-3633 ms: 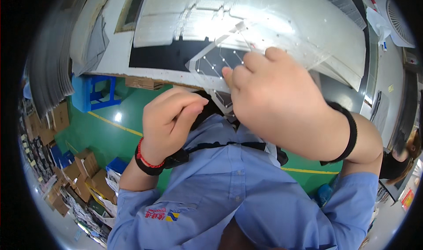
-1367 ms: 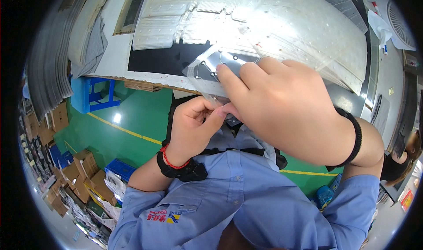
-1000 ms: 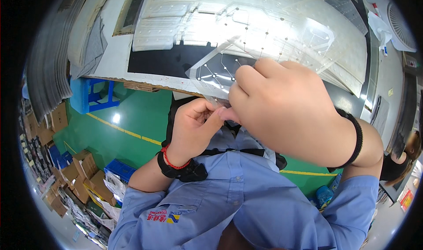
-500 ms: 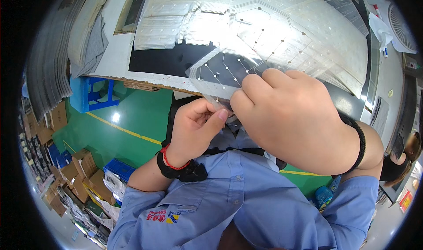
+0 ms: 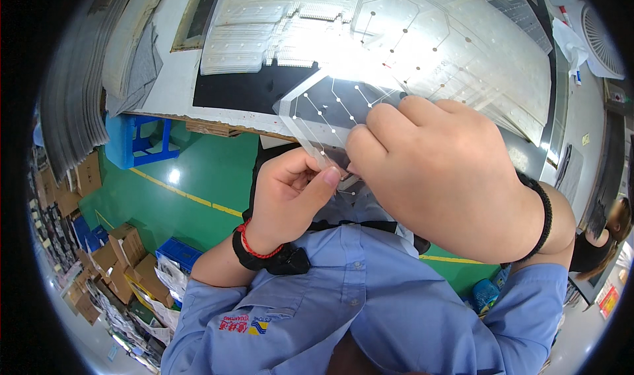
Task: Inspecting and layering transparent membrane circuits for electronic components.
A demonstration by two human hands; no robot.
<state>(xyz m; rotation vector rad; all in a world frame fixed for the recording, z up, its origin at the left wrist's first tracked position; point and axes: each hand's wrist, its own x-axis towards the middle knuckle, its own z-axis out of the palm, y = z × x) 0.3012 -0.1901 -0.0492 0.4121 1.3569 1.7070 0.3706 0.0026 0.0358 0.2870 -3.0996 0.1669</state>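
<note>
A clear plastic film printed with thin circuit lines and round dots (image 5: pixel 319 113) reaches from the table's near edge toward my body. My left hand (image 5: pixel 287 193) pinches its near edge between thumb and curled fingers. Close beside it, my right hand (image 5: pixel 446 170) is closed over the same film, knuckles up. Its fingertips are mostly hidden behind the hand, so whether they grip only the film cannot be seen. Beyond the hands, more clear printed films (image 5: pixel 264 28) lie spread in overlapping layers on the table, partly washed out by glare.
A black mat (image 5: pixel 231 92) lies under the films on the white table. Stacked grey sheets (image 5: pixel 69 98) hang at the left, above a blue plastic stool (image 5: pixel 146 140). A white fan (image 5: pixel 598 41) stands far right. Cardboard boxes (image 5: pixel 125 253) and a blue crate (image 5: pixel 178 253) sit on the green floor.
The held film has shifted slightly, its left corner moving a little left and its far printed part a little right. My right hand has moved slightly right; both hands stay closed.
</note>
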